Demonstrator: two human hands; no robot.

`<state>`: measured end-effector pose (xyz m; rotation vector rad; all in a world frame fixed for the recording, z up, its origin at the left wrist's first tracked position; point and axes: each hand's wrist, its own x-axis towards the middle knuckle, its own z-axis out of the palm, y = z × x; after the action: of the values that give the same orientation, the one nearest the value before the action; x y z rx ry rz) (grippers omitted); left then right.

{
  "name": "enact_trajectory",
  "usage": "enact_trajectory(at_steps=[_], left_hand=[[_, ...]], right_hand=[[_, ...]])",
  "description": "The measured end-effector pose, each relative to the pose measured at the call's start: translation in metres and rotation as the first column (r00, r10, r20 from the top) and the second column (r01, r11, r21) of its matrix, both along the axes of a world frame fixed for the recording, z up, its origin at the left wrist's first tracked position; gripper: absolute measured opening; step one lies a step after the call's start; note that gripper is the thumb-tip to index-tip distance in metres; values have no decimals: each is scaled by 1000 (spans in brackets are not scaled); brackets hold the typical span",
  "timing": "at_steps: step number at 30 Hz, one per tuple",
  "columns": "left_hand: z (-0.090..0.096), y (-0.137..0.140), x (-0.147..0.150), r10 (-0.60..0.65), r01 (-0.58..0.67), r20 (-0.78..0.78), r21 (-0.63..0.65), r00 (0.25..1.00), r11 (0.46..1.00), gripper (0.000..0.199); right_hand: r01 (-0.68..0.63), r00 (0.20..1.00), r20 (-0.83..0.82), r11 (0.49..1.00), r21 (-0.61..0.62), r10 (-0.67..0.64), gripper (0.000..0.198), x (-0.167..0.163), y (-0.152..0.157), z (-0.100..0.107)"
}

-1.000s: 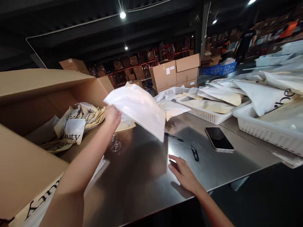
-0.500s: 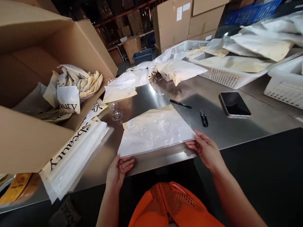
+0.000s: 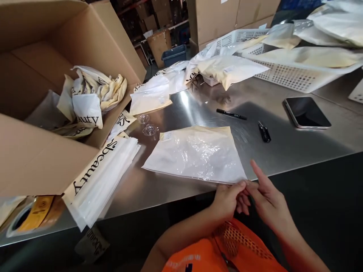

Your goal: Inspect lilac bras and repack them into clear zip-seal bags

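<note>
A white plastic mailing bag (image 3: 198, 155) with a cream border lies flat in front of me on the steel table. My left hand (image 3: 230, 198) pinches its near right corner along the bottom edge. Close beside it, my right hand (image 3: 268, 200) has one digit touching at that corner and another stretched upward, apart from the bag; some of its fingers are hidden. Beyond the bag lie a black marker pen (image 3: 231, 114) and a small black cutter (image 3: 264, 131). Two clear round plastic pieces (image 3: 150, 130) sit at its far left.
A large open carton (image 3: 113, 41) with crumpled bags stands at left, a stack of printed bags (image 3: 104, 177) before it. A tape roll (image 3: 31, 217) is at lower left. A phone (image 3: 307, 112) lies right; white baskets (image 3: 286, 77) of filled bags stand behind.
My left hand has left the bag's left corner and moved across to the right corner. My right hand has loosened its hold, one digit now raised. The view has shifted.
</note>
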<state>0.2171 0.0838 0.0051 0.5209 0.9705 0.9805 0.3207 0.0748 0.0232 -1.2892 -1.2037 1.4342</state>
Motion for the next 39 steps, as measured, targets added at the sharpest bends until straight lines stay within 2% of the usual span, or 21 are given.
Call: enact_trajectory(at_steps=[3,5,7,9,11,13,15,16,18,20,23,25,27,29,30,32,33,34,36,37,39], left_hand=[[14,-4,-13,114,-114,-6,-62,993,992,53],[22,-16,-39,255,-260,-62,-105,965,960,51],[26,-35,-75,420,-442,-175,-117,891,889,49],[26,-60,-112,535,-582,-323,-62,781,811,45],[23,-89,-142,524,-582,-480,34,703,812,43],[22,-115,-161,417,-439,-636,134,650,888,42],[25,-132,-167,367,-198,-801,309,472,930,42],[29,-135,-168,406,-67,-851,408,334,911,42],[41,-133,-165,529,180,-845,533,71,827,37],[57,-120,-158,620,320,-783,574,-54,754,26],[76,-88,-143,697,580,-700,506,-156,638,7],[82,-66,-130,695,746,-685,340,-221,573,15],[85,-46,-118,641,838,-712,139,-285,527,18],[89,-31,-112,588,884,-748,2,-309,468,7],[93,-24,-112,560,898,-774,-24,-295,440,10],[107,-12,-118,474,902,-855,20,-208,431,21],[116,-8,-123,425,877,-895,91,-136,472,26],[126,-4,-128,397,818,-916,189,-52,544,31],[143,1,-136,459,604,-884,416,92,680,40],[149,2,-138,525,491,-843,508,116,707,42],[156,1,-138,637,394,-766,614,88,684,43]], right_hand=[[64,984,-162,993,-96,-79,86,7,13,6],[239,944,-204,963,-122,-260,85,14,30,9],[448,853,-244,887,-109,-461,79,23,49,10],[585,749,-307,804,-111,-587,72,32,69,8],[654,662,-366,743,-145,-654,62,38,85,7],[683,597,-406,704,-196,-692,49,39,93,5],[645,590,-448,726,-240,-672,26,35,91,3],[596,621,-462,764,-246,-633,17,30,86,2],[459,734,-437,854,-244,-520,24,18,70,-1],[278,859,-357,920,-277,-367,35,3,50,-4],[97,936,-294,947,-306,-191,40,-17,28,-8],[109,946,-276,969,-224,-170,40,-26,23,-7],[154,956,-235,982,-107,-175,40,-28,24,-4],[137,974,-178,990,-33,-141,42,-25,28,0],[113,982,-150,993,-19,-115,45,-22,30,2],[103,989,-105,995,-11,-104,53,-12,35,4],[122,989,-88,993,-5,-121,56,-6,38,4],[152,986,-68,988,7,-151,58,2,40,3],[194,980,31,980,52,-196,58,17,43,-1],[214,965,130,972,96,-226,58,25,44,-2],[279,851,375,922,270,-367,58,36,40,-3]])
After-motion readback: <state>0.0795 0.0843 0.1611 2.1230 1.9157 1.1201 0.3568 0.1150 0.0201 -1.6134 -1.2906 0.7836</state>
